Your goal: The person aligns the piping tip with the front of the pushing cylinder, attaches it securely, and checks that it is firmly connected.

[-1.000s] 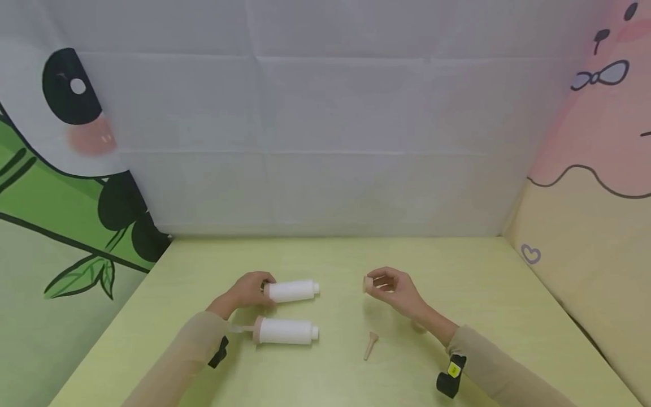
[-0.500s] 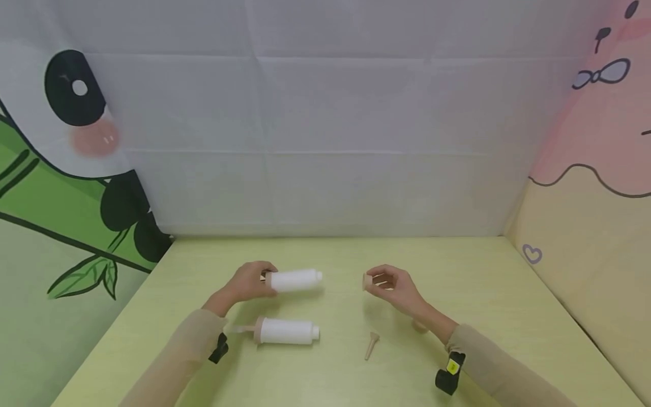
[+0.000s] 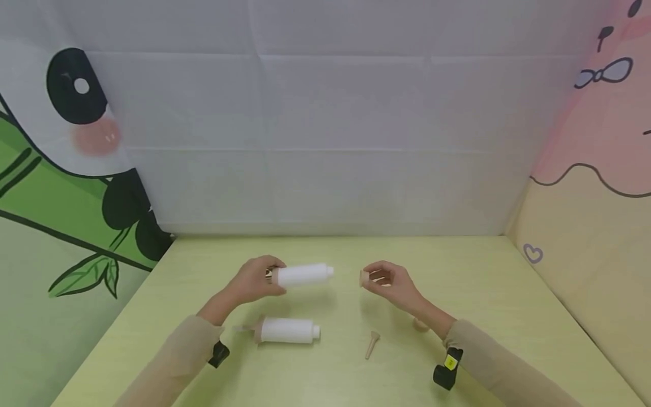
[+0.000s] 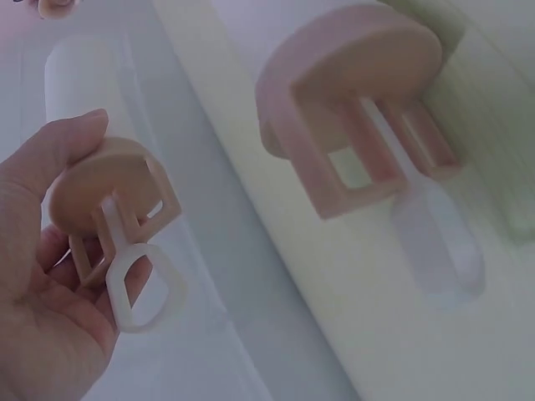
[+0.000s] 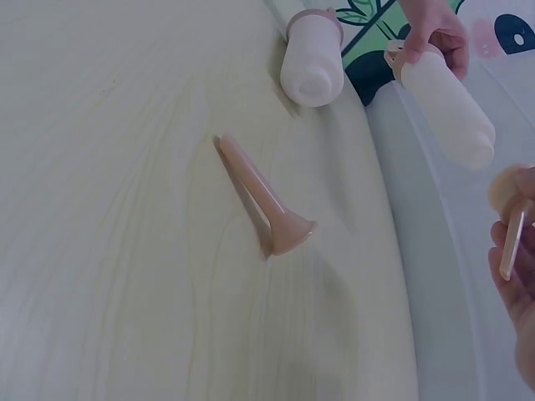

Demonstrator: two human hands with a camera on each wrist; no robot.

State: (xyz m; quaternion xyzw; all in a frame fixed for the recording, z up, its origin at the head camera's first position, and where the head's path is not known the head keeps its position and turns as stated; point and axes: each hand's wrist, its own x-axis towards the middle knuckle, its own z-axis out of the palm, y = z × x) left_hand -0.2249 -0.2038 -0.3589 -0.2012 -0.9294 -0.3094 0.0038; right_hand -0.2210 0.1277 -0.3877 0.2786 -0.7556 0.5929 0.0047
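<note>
White tube (image 3: 304,275), seen from my head, is held nearly level above the table (image 3: 325,376), its narrow tip turned toward my right side. My left grip (image 3: 256,278) is curled round its rear end. My right grip (image 3: 391,285) pinches a small beige cap (image 3: 364,278) between thumb and fingers, apart from the tip and facing it. Nearer to me, a second tube (image 3: 288,330) lies on its side on the table, with a small beige funnel (image 3: 372,345) to the right of it. A round piece (image 3: 420,324) sits partly hidden behind my right wrist.

In the left wrist view, my thumb rests against the tube just by its beige collar (image 4: 92,194), and a white loop (image 4: 173,288) sticks out of the collar's framed end. The second tube's matching collar and white plunger (image 4: 426,242) loom large and blurred beside it.

In the right wrist view, the funnel lies on its side, well apart from either grip. Above it is the second tube; at the right edge, the cap sits in my fingers, partly cut off.
</note>
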